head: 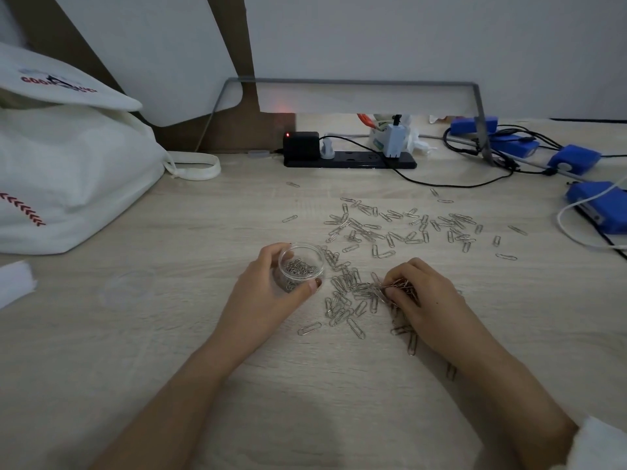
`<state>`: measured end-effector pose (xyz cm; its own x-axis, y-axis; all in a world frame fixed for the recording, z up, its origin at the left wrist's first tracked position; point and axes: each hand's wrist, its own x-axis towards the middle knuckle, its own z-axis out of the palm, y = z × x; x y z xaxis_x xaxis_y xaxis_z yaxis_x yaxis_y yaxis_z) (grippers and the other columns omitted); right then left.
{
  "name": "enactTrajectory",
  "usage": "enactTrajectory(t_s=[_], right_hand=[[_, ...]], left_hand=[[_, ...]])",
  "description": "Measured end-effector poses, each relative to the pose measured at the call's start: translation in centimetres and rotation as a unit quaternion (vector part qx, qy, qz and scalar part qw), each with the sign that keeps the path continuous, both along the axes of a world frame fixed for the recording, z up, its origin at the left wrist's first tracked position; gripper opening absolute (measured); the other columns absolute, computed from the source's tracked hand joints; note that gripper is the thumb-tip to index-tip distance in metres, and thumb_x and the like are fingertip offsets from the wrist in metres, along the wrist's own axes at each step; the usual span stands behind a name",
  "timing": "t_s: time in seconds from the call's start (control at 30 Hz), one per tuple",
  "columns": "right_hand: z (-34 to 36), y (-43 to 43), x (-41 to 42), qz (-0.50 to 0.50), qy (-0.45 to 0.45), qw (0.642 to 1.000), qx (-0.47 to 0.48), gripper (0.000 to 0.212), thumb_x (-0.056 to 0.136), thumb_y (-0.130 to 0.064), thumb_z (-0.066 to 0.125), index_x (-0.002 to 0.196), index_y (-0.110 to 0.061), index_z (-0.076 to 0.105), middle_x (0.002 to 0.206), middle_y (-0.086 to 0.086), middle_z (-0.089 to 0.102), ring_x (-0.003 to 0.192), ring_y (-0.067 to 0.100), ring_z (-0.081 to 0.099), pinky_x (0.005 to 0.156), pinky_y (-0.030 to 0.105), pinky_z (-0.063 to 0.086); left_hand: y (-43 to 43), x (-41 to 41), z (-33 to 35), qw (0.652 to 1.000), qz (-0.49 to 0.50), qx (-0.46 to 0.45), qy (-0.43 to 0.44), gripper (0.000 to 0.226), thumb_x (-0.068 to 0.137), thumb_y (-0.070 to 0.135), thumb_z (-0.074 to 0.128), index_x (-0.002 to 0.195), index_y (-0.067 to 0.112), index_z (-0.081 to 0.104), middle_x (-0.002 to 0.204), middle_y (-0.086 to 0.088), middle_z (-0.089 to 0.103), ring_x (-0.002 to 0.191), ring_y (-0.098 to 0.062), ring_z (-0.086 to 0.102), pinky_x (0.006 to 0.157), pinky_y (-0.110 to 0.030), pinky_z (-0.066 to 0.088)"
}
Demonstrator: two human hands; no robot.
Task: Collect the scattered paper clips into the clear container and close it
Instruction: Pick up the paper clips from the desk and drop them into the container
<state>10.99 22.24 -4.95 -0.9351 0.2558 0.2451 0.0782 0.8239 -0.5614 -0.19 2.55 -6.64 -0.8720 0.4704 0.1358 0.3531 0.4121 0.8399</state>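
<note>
My left hand grips a small round clear container, open on top and holding several silver paper clips. My right hand is closed on a bunch of paper clips, with its fingers resting on the wooden desk. A dense pile of paper clips lies between the two hands. More scattered paper clips spread over the desk farther back. A faint round clear lid seems to lie on the desk left of my left hand.
A white cloth bag fills the left side. A black power strip with plugs sits at the back, and cables and blue devices lie at the right. A white object pokes in at the left edge.
</note>
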Motion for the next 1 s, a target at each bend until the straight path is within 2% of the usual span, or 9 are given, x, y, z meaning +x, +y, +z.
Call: enactTrajectory(t_s=[0.17,0.3,0.4,0.47,0.63,0.73,0.83,1.0], right_hand=[[0.8,0.2,0.4,-0.043,0.038,0.996,-0.073,0.008,0.087,-0.013,0.055,0.085,-0.02,0.058,0.086,-0.01,0.053,0.08,0.0,0.051,0.07,0.002,0.037],[1.9,-0.6,0.2,-0.052,0.062,0.986,-0.143,0.007,0.086,-0.016,0.056,0.086,-0.021,0.06,0.088,-0.008,0.056,0.077,0.005,0.054,0.065,0.013,0.041],[2.7,-1.6,-0.7,-0.025,0.065,0.985,-0.159,0.009,0.086,-0.014,0.057,0.084,-0.023,0.059,0.085,-0.008,0.056,0.069,0.003,0.054,0.061,0.012,0.042],[3.3,-2.3,-1.6,-0.009,0.067,0.986,-0.15,0.008,0.086,-0.014,0.057,0.084,-0.022,0.059,0.085,-0.008,0.056,0.067,0.002,0.054,0.06,0.01,0.042],[4.7,-4.0,-3.9,0.023,0.079,0.989,-0.122,0.005,0.086,-0.015,0.057,0.089,-0.018,0.06,0.092,-0.003,0.059,0.078,0.012,0.056,0.073,0.021,0.043],[4.8,-5.1,-5.0,0.044,0.073,0.991,-0.099,0.004,0.086,-0.016,0.056,0.087,-0.019,0.059,0.09,-0.006,0.056,0.077,0.006,0.052,0.069,0.011,0.04],[4.3,-5.8,-5.8,0.058,0.048,0.996,-0.054,0.004,0.086,-0.016,0.056,0.085,-0.019,0.059,0.088,-0.007,0.052,0.076,0.002,0.048,0.067,0.008,0.038],[3.8,-6.5,-6.5,0.068,-0.015,0.997,0.014,0.011,0.086,-0.015,0.056,0.094,-0.012,0.062,0.095,-0.002,0.049,0.086,0.01,0.044,0.064,0.014,0.035]], left_hand=[[0.0,0.2,0.3,1.0,-0.017,-0.008,0.009,0.059,0.07,0.044,0.074,0.12,0.033,0.046,0.119,0.015,0.059,0.111,-0.001,0.053,0.086,-0.009,0.034],[0.1,0.4,0.5,0.999,-0.035,-0.021,0.015,0.069,0.065,0.055,0.074,0.124,0.029,0.047,0.12,0.013,0.06,0.114,-0.006,0.054,0.098,-0.027,0.041],[0.1,0.4,0.3,0.999,-0.039,-0.029,0.021,0.079,0.056,0.069,0.063,0.123,0.033,0.047,0.121,0.014,0.06,0.116,-0.008,0.052,0.101,-0.038,0.041],[0.1,0.3,0.1,0.998,-0.041,-0.03,0.025,0.078,0.055,0.071,0.061,0.123,0.034,0.047,0.12,0.014,0.06,0.115,-0.009,0.053,0.1,-0.04,0.042],[0.2,0.2,0.1,0.998,-0.039,-0.03,0.028,0.077,0.055,0.071,0.061,0.122,0.035,0.046,0.118,0.017,0.059,0.114,-0.008,0.053,0.1,-0.04,0.041],[0.3,0.0,-0.2,0.998,-0.04,-0.021,0.033,0.074,0.057,0.071,0.062,0.12,0.035,0.049,0.116,0.017,0.061,0.113,-0.01,0.054,0.099,-0.041,0.042],[0.3,-0.1,-0.3,0.998,-0.041,-0.022,0.03,0.07,0.058,0.069,0.064,0.118,0.036,0.05,0.112,0.019,0.062,0.11,-0.007,0.056,0.098,-0.04,0.043],[0.3,-0.3,-0.5,0.998,-0.039,-0.028,0.033,0.063,0.06,0.067,0.064,0.115,0.041,0.048,0.11,0.02,0.062,0.11,-0.007,0.055,0.097,-0.039,0.043]])
